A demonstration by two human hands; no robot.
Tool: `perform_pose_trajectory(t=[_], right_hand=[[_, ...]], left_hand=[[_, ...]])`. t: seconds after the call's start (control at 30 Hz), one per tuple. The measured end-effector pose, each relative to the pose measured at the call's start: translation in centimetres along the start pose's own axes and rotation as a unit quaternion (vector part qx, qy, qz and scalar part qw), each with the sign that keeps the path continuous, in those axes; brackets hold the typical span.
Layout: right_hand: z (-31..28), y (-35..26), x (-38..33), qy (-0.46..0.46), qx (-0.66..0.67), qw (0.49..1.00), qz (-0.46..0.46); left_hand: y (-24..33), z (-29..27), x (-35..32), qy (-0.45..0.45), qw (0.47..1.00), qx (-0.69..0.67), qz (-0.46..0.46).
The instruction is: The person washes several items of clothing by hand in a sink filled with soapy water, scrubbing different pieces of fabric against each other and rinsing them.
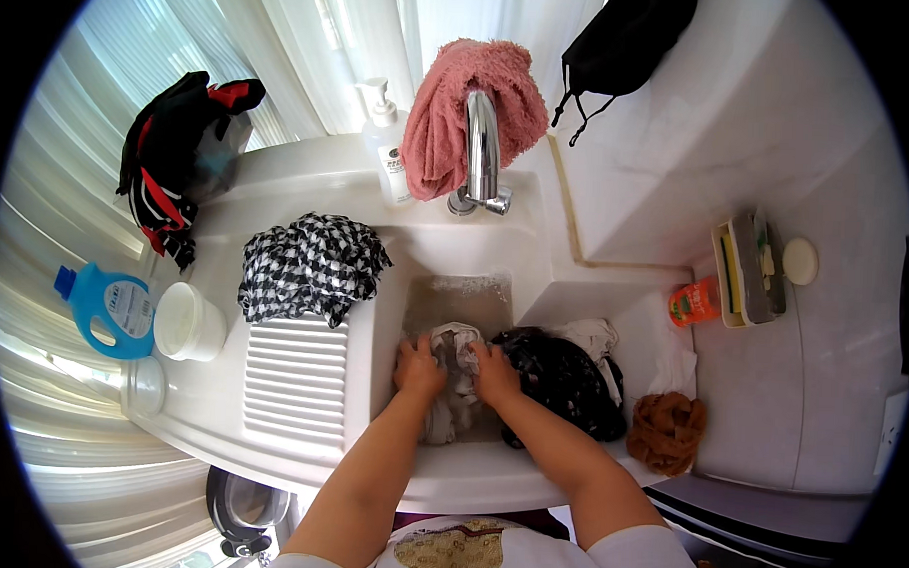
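Both my hands are down in the white sink (pixel 387 357), on a wet, pale garment (pixel 456 352) that is partly in cloudy water (pixel 464 299). My left hand (pixel 418 369) grips its left side with bent fingers. On the opposite side my right hand (pixel 495 376) is closed on the same cloth. The garment's lower end trails toward the near side of the basin. Touching the right wrist area lies a black patterned garment (pixel 561 383), heaped over the basin's right edge. Behind it a whitish cloth (pixel 593 337) partly shows.
A ribbed washboard (pixel 296 389) lies left, with a black-and-white checked cloth (pixel 313 269) above it. A chrome faucet (pixel 482 145) draped with a pink towel (pixel 435 133) rises behind. Nearby stand a pump bottle (pixel 387 151), white tub (pixel 190 322), blue detergent jug (pixel 118 312) and brown cloth (pixel 667 434).
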State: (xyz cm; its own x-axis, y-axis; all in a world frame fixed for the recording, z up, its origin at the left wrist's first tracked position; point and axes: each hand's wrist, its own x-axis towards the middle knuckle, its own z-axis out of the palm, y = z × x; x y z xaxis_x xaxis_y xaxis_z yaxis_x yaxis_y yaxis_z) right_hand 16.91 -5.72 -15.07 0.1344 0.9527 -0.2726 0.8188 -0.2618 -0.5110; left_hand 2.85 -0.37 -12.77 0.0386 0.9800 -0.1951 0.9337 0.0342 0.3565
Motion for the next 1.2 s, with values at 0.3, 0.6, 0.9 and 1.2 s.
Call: perform_pose_trajectory(t=[0.3, 0.6, 0.9, 1.2], right_hand=[[-4.2, -2.2, 1.1, -0.016, 0.315, 0.944, -0.097], [-4.8, -4.0, 0.9, 0.113, 0.486, 0.864, -0.060], [-3.2, -7.8, 0.0, 0.205, 0.271, 0.939, -0.053], [0.1, 0.1, 4.0, 0.046, 0.379, 0.923, 0.044]], left_hand=[[-2.2, 3.3, 2.8, -0.271, 0.455, -0.805, -0.268], [2.1, -3.6, 0.0, -0.326, 0.413, -0.836, -0.154], [2.0, -2.6, -0.9, -0.194, 0.591, -0.761, -0.185], [-0.4, -1.5, 1.4, 0.007, 0.986, -0.162, -0.034]])
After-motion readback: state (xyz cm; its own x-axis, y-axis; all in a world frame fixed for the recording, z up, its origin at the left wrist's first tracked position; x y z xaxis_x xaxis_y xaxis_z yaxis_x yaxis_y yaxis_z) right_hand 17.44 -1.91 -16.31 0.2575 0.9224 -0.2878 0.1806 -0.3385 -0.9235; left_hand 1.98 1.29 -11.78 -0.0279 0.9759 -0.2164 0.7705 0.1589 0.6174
